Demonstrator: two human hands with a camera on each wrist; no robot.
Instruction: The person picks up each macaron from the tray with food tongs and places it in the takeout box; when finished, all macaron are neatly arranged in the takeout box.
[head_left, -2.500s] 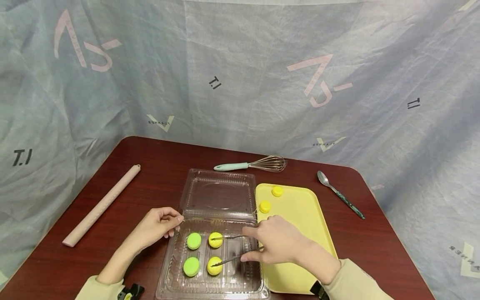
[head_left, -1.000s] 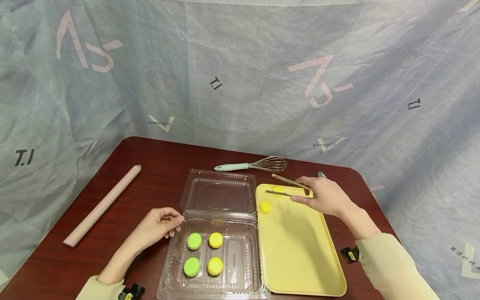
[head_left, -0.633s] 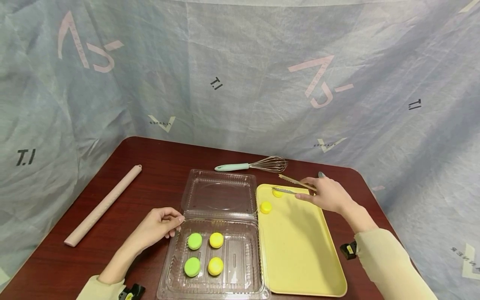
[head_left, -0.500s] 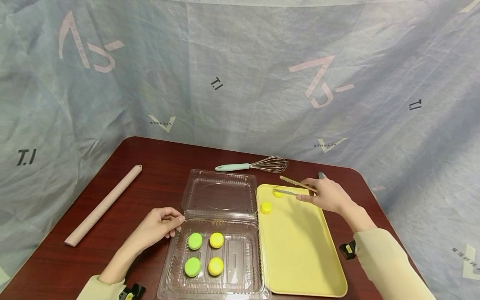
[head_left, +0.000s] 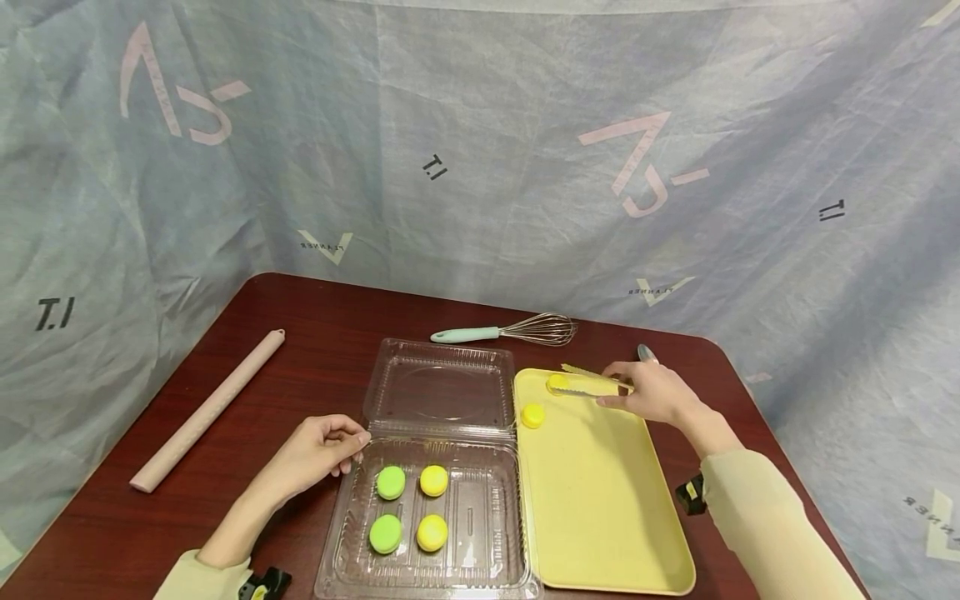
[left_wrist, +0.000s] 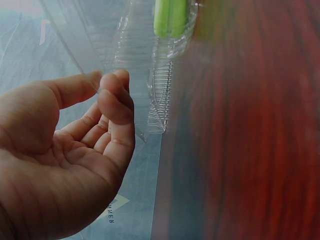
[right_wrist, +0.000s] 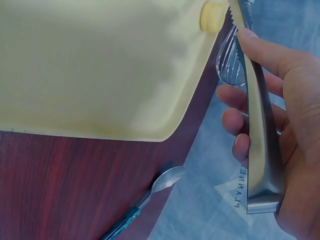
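Note:
My left hand (head_left: 322,450) pinches the left rim of the clear plastic clamshell container (head_left: 480,533) between thumb and forefinger. Inside its near half sit two green macarons (head_left: 386,533) and two yellow macarons (head_left: 432,533); the lid half lies folded back. Over the far end of the yellow tray (head_left: 600,500), my right hand (head_left: 656,392) grips metal tongs (right_wrist: 260,130) with toothed tips. Their two arms stand either side of a yellow macaron (head_left: 557,382); whether they touch it I cannot tell. Another yellow macaron (head_left: 532,415) lies by the tray's left edge.
Behind the container lies a whisk (head_left: 502,333) with a pale blue handle. A pale pink rolling pin (head_left: 210,408) is at the table's left. The spoon (right_wrist: 169,179) rests right of the tray, partly hidden by my right hand in the head view. A grey cloth hangs behind.
My right hand has moved the tongs from the container to the tray's far end, leaving a yellow macaron in the container. Lately the tongs have dipped around the far macaron. My left hand has stayed put.

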